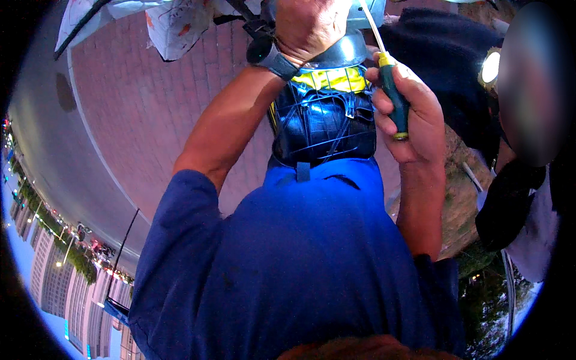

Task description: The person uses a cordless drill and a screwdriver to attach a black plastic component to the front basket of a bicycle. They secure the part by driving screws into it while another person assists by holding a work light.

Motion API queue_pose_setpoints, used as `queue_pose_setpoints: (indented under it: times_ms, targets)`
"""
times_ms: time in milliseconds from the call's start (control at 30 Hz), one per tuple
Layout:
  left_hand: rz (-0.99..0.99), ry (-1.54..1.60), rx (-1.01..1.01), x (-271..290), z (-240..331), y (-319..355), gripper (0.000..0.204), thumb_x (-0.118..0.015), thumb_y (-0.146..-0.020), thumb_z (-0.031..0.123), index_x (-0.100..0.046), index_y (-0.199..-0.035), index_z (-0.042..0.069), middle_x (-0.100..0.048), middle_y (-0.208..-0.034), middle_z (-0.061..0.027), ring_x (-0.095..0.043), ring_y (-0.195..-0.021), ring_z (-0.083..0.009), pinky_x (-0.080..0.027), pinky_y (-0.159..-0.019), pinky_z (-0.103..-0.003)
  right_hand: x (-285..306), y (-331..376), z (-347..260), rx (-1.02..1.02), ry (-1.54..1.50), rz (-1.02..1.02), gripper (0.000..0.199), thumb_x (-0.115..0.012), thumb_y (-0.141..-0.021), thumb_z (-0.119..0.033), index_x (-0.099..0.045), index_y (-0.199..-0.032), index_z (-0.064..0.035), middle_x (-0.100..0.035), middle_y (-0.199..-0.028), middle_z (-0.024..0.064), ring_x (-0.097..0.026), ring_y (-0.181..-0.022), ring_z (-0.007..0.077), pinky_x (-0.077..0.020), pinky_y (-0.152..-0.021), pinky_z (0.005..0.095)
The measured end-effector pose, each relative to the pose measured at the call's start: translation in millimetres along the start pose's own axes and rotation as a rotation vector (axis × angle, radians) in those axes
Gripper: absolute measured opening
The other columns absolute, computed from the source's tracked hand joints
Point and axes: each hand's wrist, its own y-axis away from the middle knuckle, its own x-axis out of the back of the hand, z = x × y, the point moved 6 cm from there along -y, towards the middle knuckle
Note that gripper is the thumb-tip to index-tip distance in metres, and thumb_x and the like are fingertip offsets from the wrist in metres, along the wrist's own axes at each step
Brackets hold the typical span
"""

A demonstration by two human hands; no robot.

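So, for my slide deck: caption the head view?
Right hand grips a green-handled screwdriver; left hand steadies a black mesh-covered object.
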Motion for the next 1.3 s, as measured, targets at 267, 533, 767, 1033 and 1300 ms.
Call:
queue_pose_setpoints:
  times_ms: [267, 533, 767, 1033, 1300]
  targets:
    - [-0.006, -0.013, 0.014, 0.8, -0.7, 0.1, 0.02, -0.068, -0.084, 0.005, -0.068, -0.104, 0.001, -0.069, -0.105, -0.0169, -0.067, -0.098, -0.0367, -0.055, -0.089, -0.045, -25.0, 23.9, -22.4, 0.792, 1.583, 0.345, 0.033, -0.07, -0.092, -0.009, -0.066, -0.121, 0.0058, -0.074, -0.107, 0.0158, -0.072, -0.094, 0.0185, -0.0579, -0.086, 0.0349]
    - [-0.032, 0.039, 0.041, 1.2, 2.9, -2.5, 0.02, -0.067, -0.083, 0.004, -0.068, -0.103, 0.002, -0.068, -0.103, -0.0161, -0.067, -0.097, -0.0366, -0.054, -0.087, -0.045, 9.9, 2.5, 0.3, -0.012, -0.012, 0.048, 0.036, -0.059, -0.101, -0.016, -0.059, -0.129, 0.007, -0.068, -0.103, 0.0146, -0.059, -0.069, 0.0112, -0.046, -0.047, 0.0224]
    - [0.0, 0.005, 0.009, -3.2, -1.8, 4.0, 0.022, -0.068, -0.084, 0.004, -0.069, -0.105, 0.001, -0.069, -0.107, -0.0171, -0.067, -0.1, -0.0376, -0.054, -0.09, -0.046, -7.1, 11.2, -19.7, 0.228, 0.795, 0.274, 0.038, -0.07, -0.09, -0.007, -0.062, -0.124, 0.0065, -0.072, -0.107, 0.0184, -0.07, -0.082, 0.0194, -0.0549, -0.06, 0.0291]
    - [-0.025, 0.022, 0.042, 0.2, 5.8, -3.1, 0.024, -0.069, -0.084, 0.005, -0.068, -0.108, 0.001, -0.069, -0.106, -0.0182, -0.068, -0.097, -0.0383, -0.055, -0.087, -0.046, 4.1, 11.0, -7.2, 0.413, 1.115, 0.352, 0.033, -0.065, -0.095, -0.013, -0.063, -0.123, 0.0045, -0.073, -0.106, 0.018, -0.071, -0.084, 0.0233, -0.0578, -0.064, 0.035]
    - [0.002, -0.032, 0.029, -4.7, -1.8, 4.0, 0.026, -0.069, -0.084, 0.004, -0.068, -0.109, 0.0, -0.069, -0.108, -0.0181, -0.067, -0.101, -0.0379, -0.054, -0.09, -0.046, 17.6, -4.9, 5.0, -0.005, 0.038, -0.039, 0.037, -0.062, -0.1, -0.018, -0.057, -0.127, 0.0061, -0.069, -0.109, 0.0165, -0.064, -0.076, 0.0145, -0.0515, -0.052, 0.025]
